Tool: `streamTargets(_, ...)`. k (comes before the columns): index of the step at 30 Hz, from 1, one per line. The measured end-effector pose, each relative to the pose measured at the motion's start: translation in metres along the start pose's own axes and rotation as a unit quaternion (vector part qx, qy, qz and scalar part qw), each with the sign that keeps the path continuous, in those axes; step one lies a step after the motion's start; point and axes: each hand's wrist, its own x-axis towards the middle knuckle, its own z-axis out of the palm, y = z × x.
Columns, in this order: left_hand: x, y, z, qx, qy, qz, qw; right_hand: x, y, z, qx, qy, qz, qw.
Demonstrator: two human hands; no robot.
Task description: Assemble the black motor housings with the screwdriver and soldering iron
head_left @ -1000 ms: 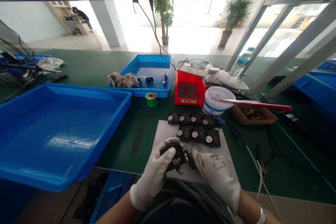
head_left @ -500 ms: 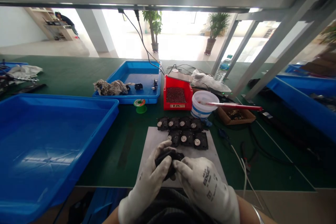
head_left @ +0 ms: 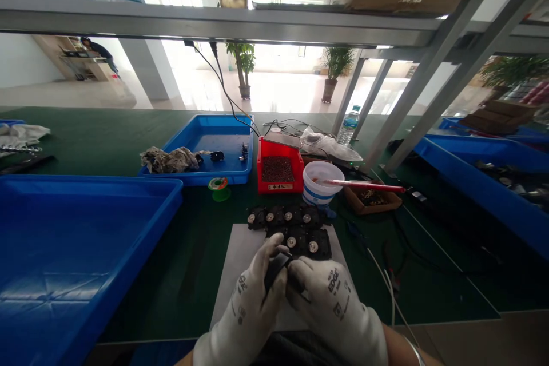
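Both our gloved hands close on one black part above the white sheet

We hold a black part (head_left: 277, 270) over the near half of a white sheet (head_left: 237, 251), tilted, with its flat dark face partly covered by our fingers. Our left hand (head_left: 257, 291) grips it from the left, thumb on the near side and fingers behind. Our right hand (head_left: 323, 291) has its fingers bent in tightly at the part's right edge; whether it also pinches a smaller separate piece, we cannot tell, because the glove hides it.

Just beyond our hands, black units (head_left: 318, 245) with round silvery discs stand in two rows, four in the back row and three in front, the leftmost front one partly hidden by our left hand.

Farther back on our green worktop (head_left: 189, 274) we have a red bin (head_left: 280, 187) of small dark reddish bits, with a white bucket (head_left: 317, 189) just to its right. A red stick (head_left: 373, 186) lies across the bucket's rim, reaching over a small cardboard box (head_left: 377, 210). To the left of the bin are a green spool (head_left: 219, 193) and a blue tray (head_left: 214, 177) bearing a crumpled rag (head_left: 169, 160). A larger blue tray (head_left: 86, 240) fills our left side.
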Motion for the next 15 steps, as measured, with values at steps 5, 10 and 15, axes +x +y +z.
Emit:
streamTargets(5, 0.024, 0.013, -0.003, 0.034, 0.038, 0.088, 0.995, 0.024, 0.002, -0.016, -0.144, 0.078, -0.086, 0.983)
streamTargets(10, 0.063, 0.031, -0.021, -0.087, 0.121, 0.052, 0.987, 0.073, 0.016, -0.079, -0.194, 0.132, -0.060, 0.970)
streamTargets(15, 0.081, 0.033, -0.033, -0.288, 0.095, -0.069, 0.950, 0.162, 0.066, -0.155, -0.206, 0.138, 0.141, 0.958)
